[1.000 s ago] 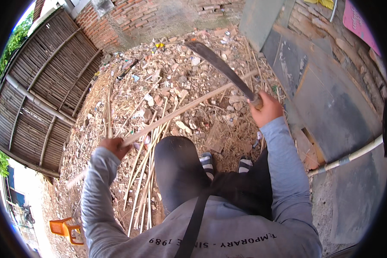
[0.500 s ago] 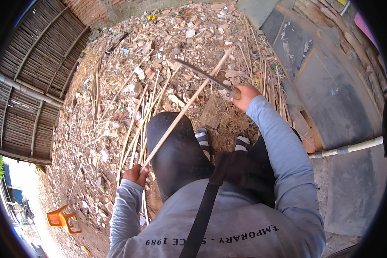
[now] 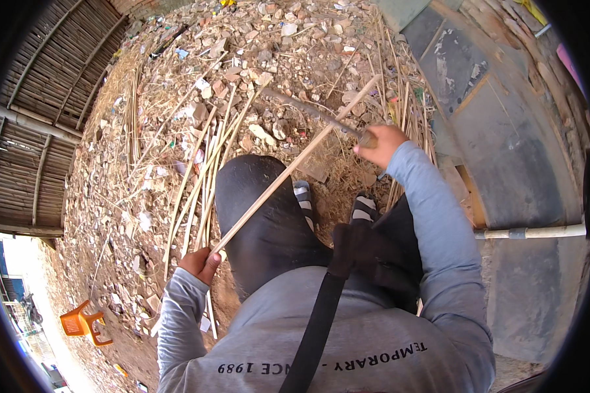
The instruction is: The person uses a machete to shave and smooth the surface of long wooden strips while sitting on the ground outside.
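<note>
My left hand point(image 3: 201, 264) is closed round the near end of a long pale bamboo strip point(image 3: 284, 175). The strip slants up and away to the right, passing over my left thigh. In my right hand point(image 3: 381, 147) is the wooden handle of a machete point(image 3: 308, 111), gripped with the fingers wrapped round it. Its long dark blade points left and crosses the strip near the far end; whether the edge touches the strip I cannot tell. Several more bamboo strips point(image 3: 191, 190) lie on the ground beside my left knee.
Broken brick and stone rubble point(image 3: 262, 49) covers the ground ahead. Another bundle of strips point(image 3: 133, 124) lies farther left, near a bamboo slat wall point(image 3: 36, 72). Dark sheets point(image 3: 524, 150) and a pale pole point(image 3: 544, 232) are at my right. An orange plastic chair point(image 3: 84, 323) stands at the lower left.
My right hand and the machete have shifted slightly right and down. The strip's far end has swung a little right, and my view has turned slightly. Both grips are kept.
</note>
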{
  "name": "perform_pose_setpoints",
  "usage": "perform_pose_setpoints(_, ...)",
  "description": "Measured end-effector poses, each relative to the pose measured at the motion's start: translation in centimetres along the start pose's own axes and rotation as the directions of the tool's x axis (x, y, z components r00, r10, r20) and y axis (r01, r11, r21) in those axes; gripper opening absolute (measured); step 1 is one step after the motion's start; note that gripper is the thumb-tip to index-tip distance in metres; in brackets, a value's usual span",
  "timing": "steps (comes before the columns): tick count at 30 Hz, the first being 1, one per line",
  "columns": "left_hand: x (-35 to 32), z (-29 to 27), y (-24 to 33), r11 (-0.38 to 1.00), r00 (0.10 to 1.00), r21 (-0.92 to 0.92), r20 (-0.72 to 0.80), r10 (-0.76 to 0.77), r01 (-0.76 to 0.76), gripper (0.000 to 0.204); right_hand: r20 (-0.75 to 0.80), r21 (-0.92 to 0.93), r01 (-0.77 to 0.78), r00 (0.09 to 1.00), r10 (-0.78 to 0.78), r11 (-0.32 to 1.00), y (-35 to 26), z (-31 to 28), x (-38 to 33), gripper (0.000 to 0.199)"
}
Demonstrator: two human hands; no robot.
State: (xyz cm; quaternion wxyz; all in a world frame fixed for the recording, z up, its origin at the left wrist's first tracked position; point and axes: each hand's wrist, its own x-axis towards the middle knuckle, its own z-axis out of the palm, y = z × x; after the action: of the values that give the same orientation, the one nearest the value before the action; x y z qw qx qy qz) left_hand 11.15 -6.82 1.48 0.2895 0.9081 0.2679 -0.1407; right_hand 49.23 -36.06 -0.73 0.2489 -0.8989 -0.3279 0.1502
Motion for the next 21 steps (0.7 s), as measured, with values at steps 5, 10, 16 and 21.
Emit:
perform_pose_setpoints(5,0.9,0.7,-1.0,0.998,0.999,0.057,-0.043,0.034,-0.031,0.057,0.165,-0.212,0.228,0.967,-0.195,0.950,-4.2,1.7,-1.7,0.030)
perform_pose_setpoints(10,1.2,0.5,-1.0,0.997,0.996,-0.004,-0.049,0.076,-0.076,0.055,-0.042,-0.036,-0.035,0.999,0.034,0.999,-1.1,-0.8,0.9,0.028)
perform_pose_setpoints(16,0.8,-0.6,-0.6,0.997,0.997,0.059,-0.048,0.054,-0.052,0.055,0.195,-0.140,0.050,0.981,-0.022,0.989,-3.3,1.2,-0.4,0.032)
perform_pose_setpoints(21,1.8,0.0,-0.3,0.995,0.996,0.084,-0.063,0.060,-0.055,0.048,0.117,-0.107,-0.119,0.984,0.131,0.987,2.2,0.1,1.8,0.035)
